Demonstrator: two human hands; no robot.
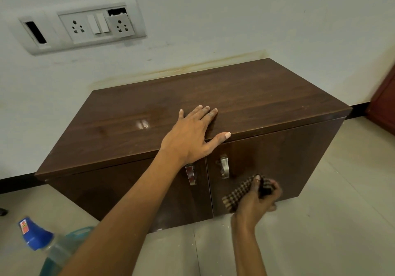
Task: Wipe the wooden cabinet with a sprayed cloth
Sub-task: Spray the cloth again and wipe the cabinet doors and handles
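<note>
**A:** Where does the wooden cabinet (235, 96) stand?

**B:** Low on the tiled floor (331, 222), its back against the white wall. Both doors on the front are closed, so I cannot tell what is in it. Two metal handles (224, 166) sit side by side where the doors meet.

**A:** And the hands?

**B:** The left hand (192, 134) lies flat on the top near the front edge. Its fingers are straight and a little spread, and the thumb reaches out along the edge. The right hand (256, 201) is lower, in front of the right door. Its fingers are curled round a bunched checked cloth (237, 194), brown and pale, just below the right handle. The cloth looks to be up against the door, but the blur there keeps me from being sure.

**A:** Any bottle about?

**B:** Yes, a spray bottle (53, 254) at the lower left, close to the camera and partly hidden behind the left forearm. It is clear plastic with blue liquid in it, and it has a blue cap (34, 235) with a small red label. How full it is I cannot tell.

**A:** Anything else?

**B:** A white socket panel (85, 25) on the wall above, with one module hanging loose. There is also a reddish door (384, 104) at the right edge.
</note>
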